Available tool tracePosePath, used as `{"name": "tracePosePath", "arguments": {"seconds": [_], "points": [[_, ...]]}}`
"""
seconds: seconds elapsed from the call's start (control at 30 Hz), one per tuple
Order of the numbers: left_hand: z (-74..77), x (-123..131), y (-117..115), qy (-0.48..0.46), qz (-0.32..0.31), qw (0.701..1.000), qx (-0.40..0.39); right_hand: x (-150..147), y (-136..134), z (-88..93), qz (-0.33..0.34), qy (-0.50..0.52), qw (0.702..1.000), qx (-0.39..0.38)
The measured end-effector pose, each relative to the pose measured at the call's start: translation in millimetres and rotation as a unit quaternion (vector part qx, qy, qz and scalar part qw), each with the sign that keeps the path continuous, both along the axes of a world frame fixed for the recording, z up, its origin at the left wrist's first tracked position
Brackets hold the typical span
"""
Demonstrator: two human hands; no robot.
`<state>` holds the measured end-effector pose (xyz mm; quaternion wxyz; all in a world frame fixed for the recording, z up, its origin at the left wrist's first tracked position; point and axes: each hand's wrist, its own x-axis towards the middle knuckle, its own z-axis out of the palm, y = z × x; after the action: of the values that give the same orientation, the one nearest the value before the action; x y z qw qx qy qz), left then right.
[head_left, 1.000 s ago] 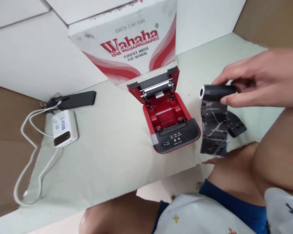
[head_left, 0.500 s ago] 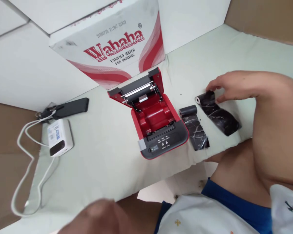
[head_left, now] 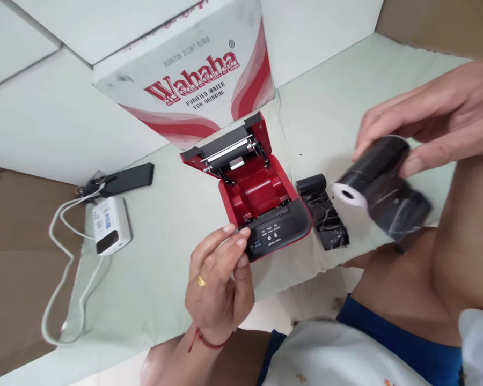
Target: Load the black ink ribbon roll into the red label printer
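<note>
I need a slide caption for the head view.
Left hand at an open red-and-black device, right hand holding a black roll.

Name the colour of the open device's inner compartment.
The inner compartment is red, shown best in the head view.

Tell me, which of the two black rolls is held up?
The black roll in the right hand, its white-ringed hollow end showing. The other roll lies on the pale green cloth, beside the open red-and-black printer.

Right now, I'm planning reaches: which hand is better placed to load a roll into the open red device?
Probably the right hand: it holds a black roll, while the left hand touches the red device.
</note>
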<state>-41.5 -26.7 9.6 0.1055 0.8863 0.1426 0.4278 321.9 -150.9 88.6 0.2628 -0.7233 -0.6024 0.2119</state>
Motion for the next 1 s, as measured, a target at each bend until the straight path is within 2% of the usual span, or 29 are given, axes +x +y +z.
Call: {"name": "tracePosePath", "arguments": {"seconds": [0.17,0.23,0.3,0.43,0.6,0.8,0.93,1.0], "points": [[-5.4,4,-2,0.0,0.016,0.999,0.041,-57,58,-2.3,0.113,0.046,0.991,-0.047],[-7.7,5,-3,-0.006,0.018,0.998,0.054,-76,74,-7.0,0.119,0.053,0.989,-0.064],[-9.9,6,-6,-0.015,0.012,0.998,0.056,-89,82,-11.6,0.083,0.047,0.994,-0.061],[-13.8,10,-15,-0.017,-0.004,0.998,0.053,-103,88,-19.1,0.033,0.007,0.999,-0.023],[-16.7,13,-21,0.021,-0.019,0.998,0.057,-108,91,-23.0,0.048,-0.089,0.995,-0.022],[-16.9,15,-21,0.064,-0.038,0.995,0.061,-104,92,-27.8,0.059,-0.156,0.986,-0.021],[-11.7,13,-21,0.066,-0.042,0.995,0.062,-106,94,-17.9,0.069,-0.107,0.992,-0.014],[-9.3,11,-20,0.068,-0.042,0.995,0.06,-110,93,-9.8,0.045,-0.058,0.997,0.038]]}}
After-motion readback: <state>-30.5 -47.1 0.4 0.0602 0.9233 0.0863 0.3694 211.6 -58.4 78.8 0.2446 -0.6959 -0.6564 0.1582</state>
